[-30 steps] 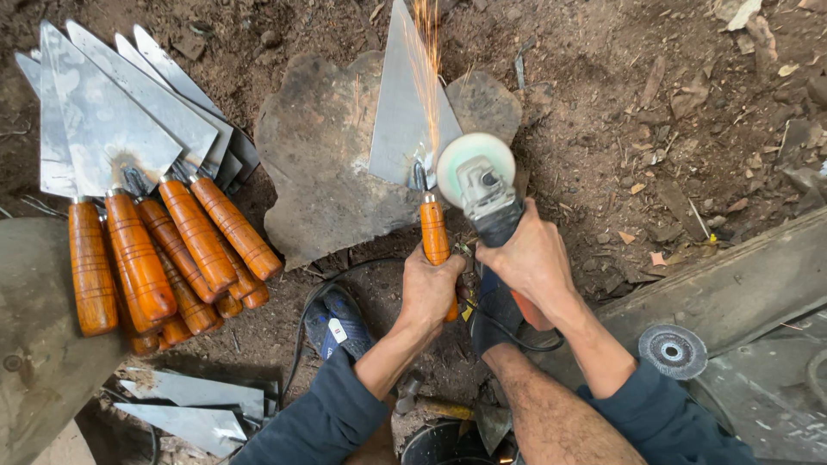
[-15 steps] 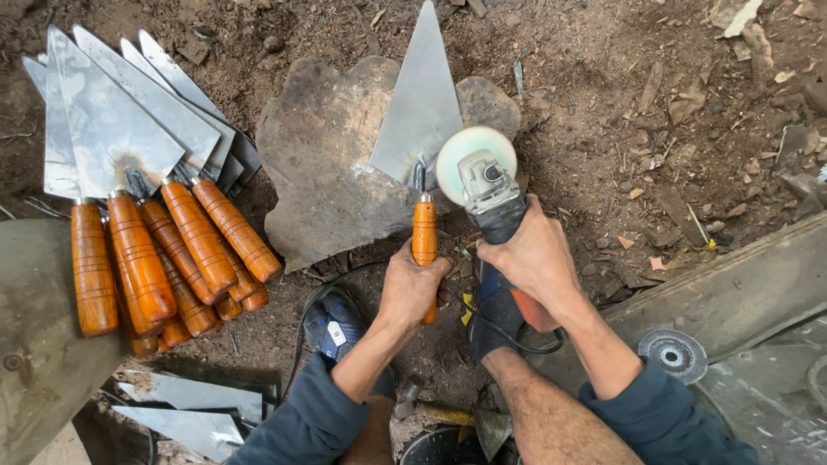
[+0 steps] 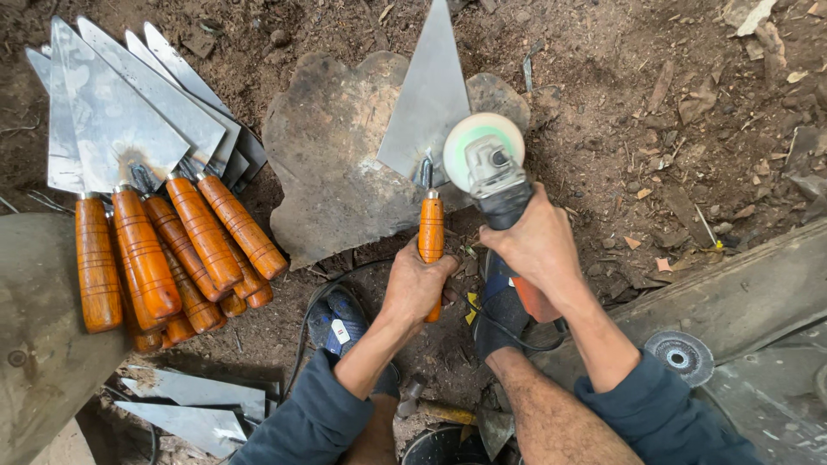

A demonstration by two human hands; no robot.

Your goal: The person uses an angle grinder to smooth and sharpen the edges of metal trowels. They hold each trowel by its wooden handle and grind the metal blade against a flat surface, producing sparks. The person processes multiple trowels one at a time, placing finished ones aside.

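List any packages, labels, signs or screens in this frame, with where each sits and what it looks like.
No packages, signs or screens.
Label: small white patch with red and dark marks on the dark shoe, below the left hand.
Sticker: pale green ring round the hub of the white grinder disc, above the right hand.
Yellow tag: small scrap on the soil between the wrists; its print is too small to tell.

Lit by soft, even daylight, bright enough throughout. No hard-edged shadows; only faint dark patches under the pile of trowels [image 3: 155,198] at left and beneath the forearms near the bottom. Mild sheen, no harsh glare, on the steel trowel blade [image 3: 426,112] at far centre. Sharp focus across soil and metal, no motion blur. Slight wide-angle stretching toward the corners, noticeable at near right and near left.
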